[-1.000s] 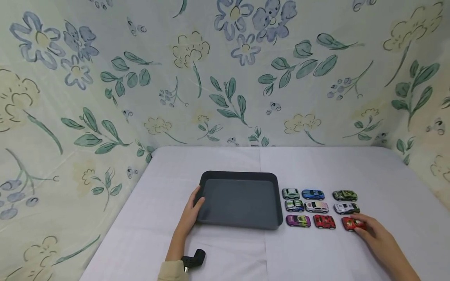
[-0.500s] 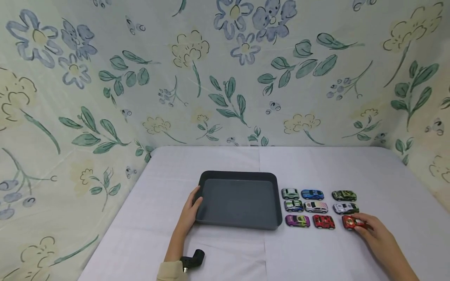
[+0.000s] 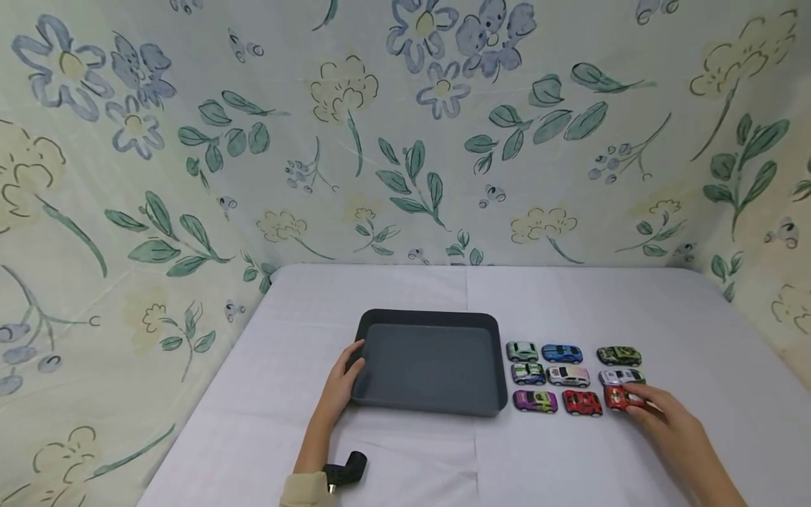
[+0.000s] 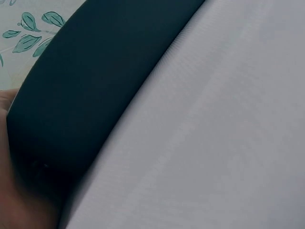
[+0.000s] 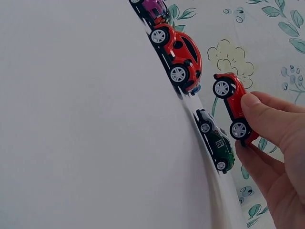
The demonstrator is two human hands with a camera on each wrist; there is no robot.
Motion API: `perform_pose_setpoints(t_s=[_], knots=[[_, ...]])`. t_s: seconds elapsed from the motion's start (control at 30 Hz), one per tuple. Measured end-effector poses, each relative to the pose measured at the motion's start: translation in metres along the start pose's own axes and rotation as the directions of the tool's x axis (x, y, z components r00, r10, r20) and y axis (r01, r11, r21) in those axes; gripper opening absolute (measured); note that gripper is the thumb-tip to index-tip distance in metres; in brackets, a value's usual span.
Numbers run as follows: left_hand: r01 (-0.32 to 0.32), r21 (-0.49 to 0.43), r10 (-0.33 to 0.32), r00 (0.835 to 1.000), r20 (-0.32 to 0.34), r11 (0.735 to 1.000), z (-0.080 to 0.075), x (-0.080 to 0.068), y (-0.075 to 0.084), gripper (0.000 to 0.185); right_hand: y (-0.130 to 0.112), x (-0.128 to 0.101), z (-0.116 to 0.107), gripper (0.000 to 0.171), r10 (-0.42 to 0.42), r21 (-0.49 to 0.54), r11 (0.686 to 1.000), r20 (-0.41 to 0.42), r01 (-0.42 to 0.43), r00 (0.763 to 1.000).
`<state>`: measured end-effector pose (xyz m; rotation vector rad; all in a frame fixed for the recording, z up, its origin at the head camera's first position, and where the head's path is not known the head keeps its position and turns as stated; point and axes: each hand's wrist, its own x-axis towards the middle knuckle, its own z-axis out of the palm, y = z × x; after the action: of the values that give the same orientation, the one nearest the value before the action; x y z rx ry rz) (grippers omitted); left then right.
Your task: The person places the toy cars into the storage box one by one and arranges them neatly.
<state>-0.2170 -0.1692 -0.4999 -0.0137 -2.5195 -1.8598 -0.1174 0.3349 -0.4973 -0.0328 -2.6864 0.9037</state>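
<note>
My left hand (image 3: 338, 380) grips the left rim of a dark grey rectangular baking tray (image 3: 431, 366), thumb over the edge. The left wrist view shows the tray's outer wall (image 4: 100, 71) close up, with part of the hand at the left. Between thumb and fingers, my right hand (image 3: 674, 426) pinches a red toy car (image 3: 614, 398). Seen from the right wrist, that red car (image 5: 231, 102) is raised off the table and tilted. Beside it are a silver and dark green toy car (image 5: 217, 140) and a red toy car with black spots (image 5: 178, 57), both on the table.
Several other toy cars stand in rows right of the tray, among them a blue one (image 3: 562, 353), a purple one (image 3: 535, 401) and a camouflage one (image 3: 619, 355). A white cloth (image 3: 253, 422) covers the table. Floral fabric (image 3: 412, 141) surrounds it.
My right hand has lifted the red toy car and moved it slightly left, nearer the spotted red car. My left hand stays on the tray rim.
</note>
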Motion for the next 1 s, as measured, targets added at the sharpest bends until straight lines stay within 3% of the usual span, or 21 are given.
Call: perform_pose_setpoints(t_s=[0.3, 0.73, 1.0], knots=[[0.014, -0.009, -0.014, 1.000, 0.007, 1.000, -0.001, -0.002, 0.002, 0.041, -0.010, 0.007, 0.007, 0.034, -0.054, 0.027, 0.998, -0.039, 0.055, 0.998], [0.025, -0.018, -0.024, 0.999, 0.020, 1.000, -0.001, -0.002, -0.001, 0.043, -0.055, 0.004, 0.004, 0.036, -0.003, -0.020, 1.000, -0.061, 0.002, 0.998], [0.033, -0.014, -0.033, 0.999, 0.011, 0.999, -0.001, -0.002, 0.002, 0.042, -0.057, 0.011, 0.018, 0.036, -0.073, 0.020, 0.997, -0.140, 0.077, 0.987]])
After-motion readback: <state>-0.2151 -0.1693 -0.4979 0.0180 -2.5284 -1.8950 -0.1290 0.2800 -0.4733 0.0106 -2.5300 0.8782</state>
